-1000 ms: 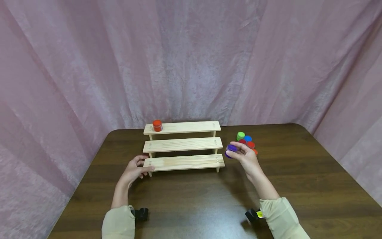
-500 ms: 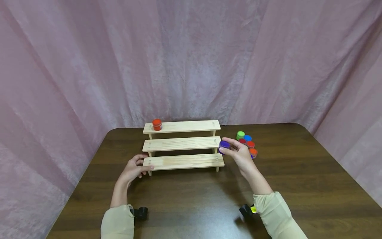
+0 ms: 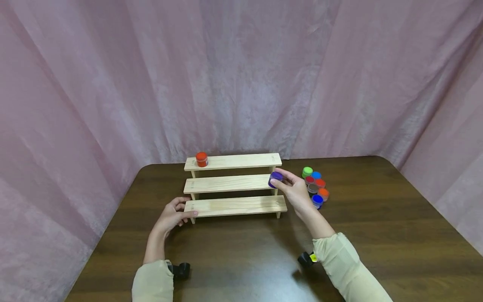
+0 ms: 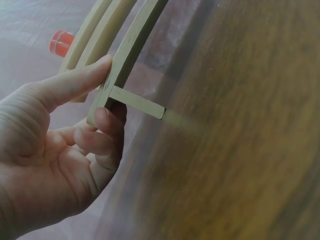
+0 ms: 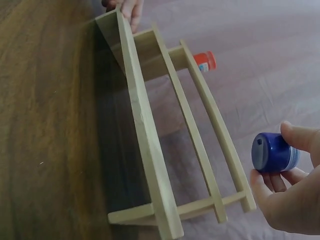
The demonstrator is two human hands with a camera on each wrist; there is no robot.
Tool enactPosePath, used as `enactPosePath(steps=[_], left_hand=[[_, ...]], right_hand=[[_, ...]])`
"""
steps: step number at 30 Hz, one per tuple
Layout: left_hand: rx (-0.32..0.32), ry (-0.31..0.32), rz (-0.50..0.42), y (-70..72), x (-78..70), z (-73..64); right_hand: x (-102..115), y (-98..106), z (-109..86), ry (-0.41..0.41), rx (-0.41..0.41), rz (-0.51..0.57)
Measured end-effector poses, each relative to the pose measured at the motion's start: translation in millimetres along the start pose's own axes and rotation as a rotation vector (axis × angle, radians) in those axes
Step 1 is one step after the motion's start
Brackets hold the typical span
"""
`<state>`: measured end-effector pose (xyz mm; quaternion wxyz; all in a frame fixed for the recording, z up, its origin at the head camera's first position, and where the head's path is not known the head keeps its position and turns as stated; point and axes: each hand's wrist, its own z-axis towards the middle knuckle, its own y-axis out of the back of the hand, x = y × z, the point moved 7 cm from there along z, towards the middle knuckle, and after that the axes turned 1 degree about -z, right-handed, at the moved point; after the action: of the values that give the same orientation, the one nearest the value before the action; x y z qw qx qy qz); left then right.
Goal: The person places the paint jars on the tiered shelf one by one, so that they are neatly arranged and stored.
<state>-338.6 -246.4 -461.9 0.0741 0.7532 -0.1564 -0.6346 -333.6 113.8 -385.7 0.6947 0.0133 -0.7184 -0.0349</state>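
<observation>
A three-tier wooden stand (image 3: 234,183) of pale planks stands toward the back of the table. My left hand (image 3: 172,216) grips the left end of its lowest plank, thumb on top and fingers curled beneath, as the left wrist view shows. Between thumb and fingers, my right hand (image 3: 296,191) pinches a small purple paint jar (image 3: 276,179), also seen as a blue-violet jar (image 5: 272,152) in the right wrist view. In the head view this jar overlaps the right end of the middle plank. An orange-red jar (image 3: 201,159) sits at the left end of the top plank.
Several small jars cluster on the dark wooden table (image 3: 241,251) to the right of the stand, among them a green jar (image 3: 307,172), an orange jar (image 3: 323,193) and a blue jar (image 3: 317,201). A pink curtain (image 3: 241,84) hangs behind the table.
My right hand has carried the purple jar left and farther back, from beside the stand to its middle plank's right end. The left hand keeps its grip on the lowest plank.
</observation>
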Motion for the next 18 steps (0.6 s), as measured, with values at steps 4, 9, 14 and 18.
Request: enactPosePath(steps=[4, 9, 14, 18], left_hand=[[-0.001, -0.001, -0.009, -3.1, 0.5, 0.6], [-0.006, -0.001, -0.012, -5.7, 0.1, 2.5], [0.0, 0.005, -0.022, -7.5, -6.1, 0.6], [-0.011, 0.005, -0.023, -6.5, -6.8, 3.4]], right_hand=[[5.5, -5.8, 6.3, 0.019, 0.017, -0.01], [15.8, -9.1, 14.7, 0.038, 0.005, -0.007], [23.0, -13.6, 23.7, 0.07, -0.026, 0.002], [24.8, -24.0, 31.5, 0.109, -0.038, 0.019]])
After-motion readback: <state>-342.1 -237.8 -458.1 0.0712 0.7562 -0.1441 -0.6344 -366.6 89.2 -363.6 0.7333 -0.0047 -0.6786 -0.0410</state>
